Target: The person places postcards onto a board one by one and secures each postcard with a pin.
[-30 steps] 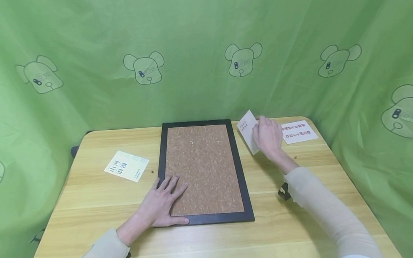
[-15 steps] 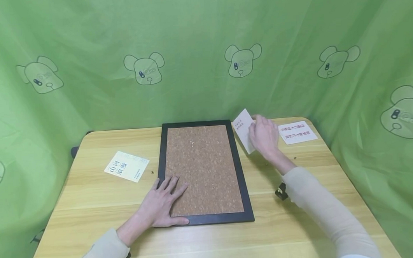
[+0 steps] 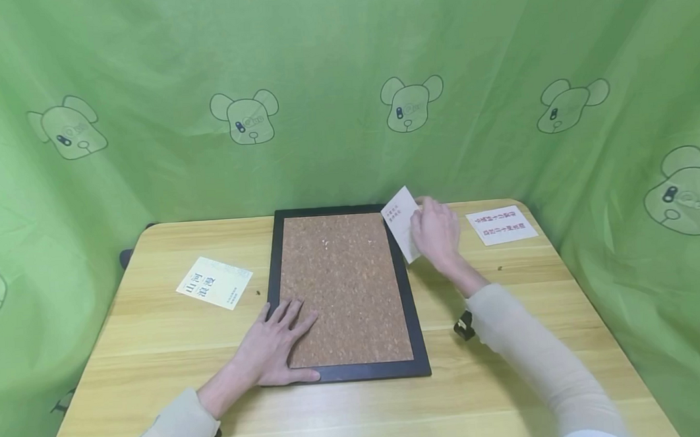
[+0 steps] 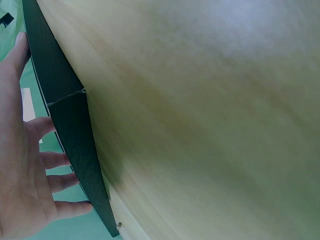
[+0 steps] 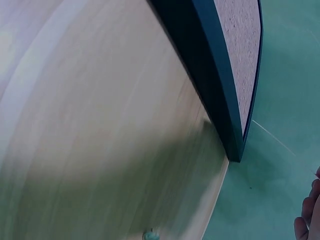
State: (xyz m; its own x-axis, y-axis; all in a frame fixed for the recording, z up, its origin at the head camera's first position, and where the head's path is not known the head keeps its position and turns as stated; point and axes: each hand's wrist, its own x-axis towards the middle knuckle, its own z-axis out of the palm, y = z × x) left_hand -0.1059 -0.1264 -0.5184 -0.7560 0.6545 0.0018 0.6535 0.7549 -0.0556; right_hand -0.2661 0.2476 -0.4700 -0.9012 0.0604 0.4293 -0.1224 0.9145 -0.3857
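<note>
A black-framed corkboard lies in the middle of the wooden table. My left hand rests with spread fingers on its near left corner; the left wrist view shows those fingers along the dark frame. In my right hand I hold a white card with red print, tilted up and overlapping the board's far right edge in the head view. Seen from the right wrist, that card is a thin pale line, and only a few fingertips show at the edge.
A second red-printed card lies at the far right of the table. On the left lies a pale card with blue characters. Small dark bits lie beside the board. A green curtain hangs behind.
My right hand has moved left with the white card, from beside the board to over its right edge. More of the far right card shows. The left hand has stayed put.
</note>
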